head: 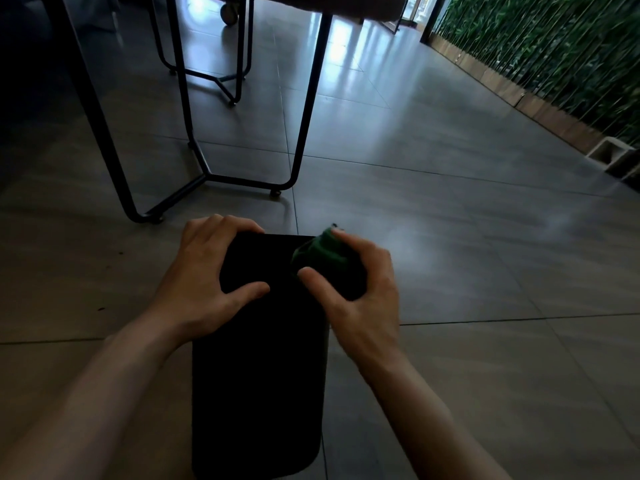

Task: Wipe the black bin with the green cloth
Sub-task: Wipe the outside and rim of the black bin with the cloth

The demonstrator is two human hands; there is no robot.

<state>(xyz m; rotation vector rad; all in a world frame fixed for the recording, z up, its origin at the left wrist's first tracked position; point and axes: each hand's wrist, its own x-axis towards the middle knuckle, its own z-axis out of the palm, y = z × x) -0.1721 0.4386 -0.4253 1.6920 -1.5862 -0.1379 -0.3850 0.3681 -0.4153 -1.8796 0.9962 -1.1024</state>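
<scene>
The black bin [258,375] lies on its side on the tiled floor, stretching from low centre away from me. My left hand [204,271] grips its far left end, fingers curled over the edge and thumb on top. My right hand [360,292] presses a bunched green cloth [320,251] against the bin's far right corner. The cloth shows between thumb and fingers; much of it is hidden under the palm.
Black metal table legs [304,109] and their floor frame stand just beyond the bin. More chair legs [239,64] sit farther back. A green plant wall [554,57] with a wooden base runs along the right. Grey floor tiles [467,237] spread to the right.
</scene>
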